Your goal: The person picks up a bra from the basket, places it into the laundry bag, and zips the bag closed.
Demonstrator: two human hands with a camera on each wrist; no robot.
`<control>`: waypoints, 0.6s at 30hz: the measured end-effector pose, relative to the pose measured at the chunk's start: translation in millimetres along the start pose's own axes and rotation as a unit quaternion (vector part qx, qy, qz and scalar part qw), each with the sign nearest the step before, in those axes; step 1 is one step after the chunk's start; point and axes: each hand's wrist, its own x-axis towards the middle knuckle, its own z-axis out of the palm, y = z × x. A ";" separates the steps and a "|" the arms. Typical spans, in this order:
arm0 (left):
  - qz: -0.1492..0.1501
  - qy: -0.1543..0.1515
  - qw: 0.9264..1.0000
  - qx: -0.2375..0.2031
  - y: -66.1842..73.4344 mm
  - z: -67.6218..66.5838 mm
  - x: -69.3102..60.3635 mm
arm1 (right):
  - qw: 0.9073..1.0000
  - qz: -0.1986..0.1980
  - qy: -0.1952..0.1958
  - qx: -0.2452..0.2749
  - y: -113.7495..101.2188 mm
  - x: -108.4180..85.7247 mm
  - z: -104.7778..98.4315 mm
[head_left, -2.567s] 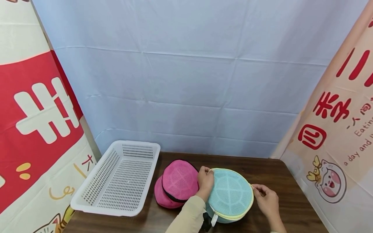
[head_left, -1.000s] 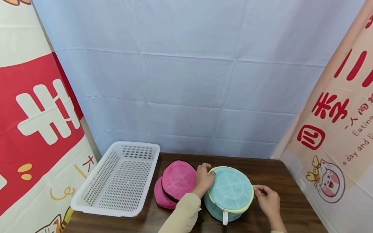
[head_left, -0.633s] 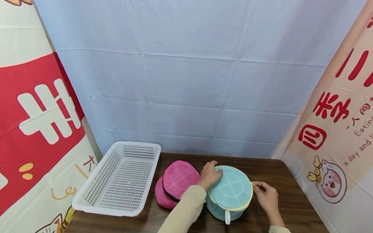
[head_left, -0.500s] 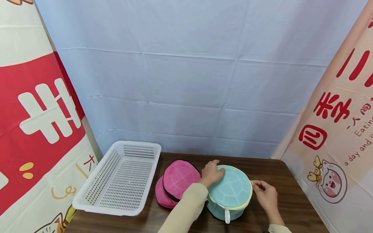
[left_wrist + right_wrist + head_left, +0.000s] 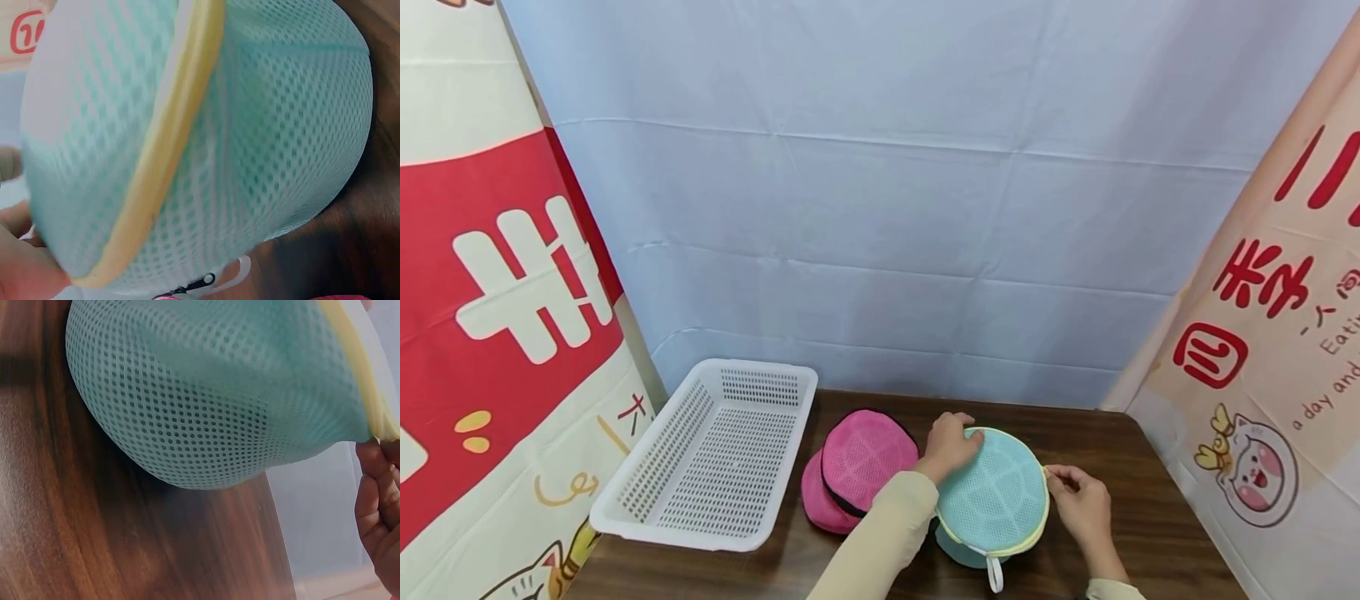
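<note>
A light blue round mesh laundry bag [image 5: 996, 487] with yellow piping and a white loop tab [image 5: 995, 575] stands on the table. My left hand [image 5: 950, 448] grips its far left rim, thumb over the mesh top. In the left wrist view, that hand's fingers [image 5: 22, 256] meet the yellow edge at lower left. At the right rim, my right hand [image 5: 1084, 504] pinches the edge; the right wrist view shows its fingertips [image 5: 370, 459] at the end of the yellow piping. The top leans toward the front, overhanging part of the bag's side.
A pink mesh bag [image 5: 865, 458] with black trim lies left of the blue one, partly behind my left sleeve [image 5: 887, 525]. Farther left sits a white perforated basket [image 5: 790, 500]. A pale blue cloth [image 5: 880, 208] hangs behind the dark wooden table [image 5: 1120, 450].
My left hand has shifted right along the rim, its thumb now on the top. The white tab has swung to the right. Just now the bag's top tilts forward; my right hand stays at the rim.
</note>
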 end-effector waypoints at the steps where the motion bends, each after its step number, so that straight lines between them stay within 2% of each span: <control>1: 0.002 0.007 1.000 -0.004 -0.7 0.6 0.1 | 1.000 -0.001 0.001 -0.001 -0.6 0.0 0.1; 4: 0.005 0.025 0.999 -0.025 -2.6 1.2 0.0 | 1.000 -0.002 0.002 -0.001 -1.6 0.1 0.3; 14: 0.012 0.045 0.997 -0.063 -4.3 2.9 -1.6 | 1.000 -0.005 0.005 -0.011 -1.3 1.9 -0.6; 18: -0.020 0.046 0.994 -0.092 -4.4 2.1 -7.2 | 1.000 -0.003 0.004 -0.006 -3.4 -0.9 -0.8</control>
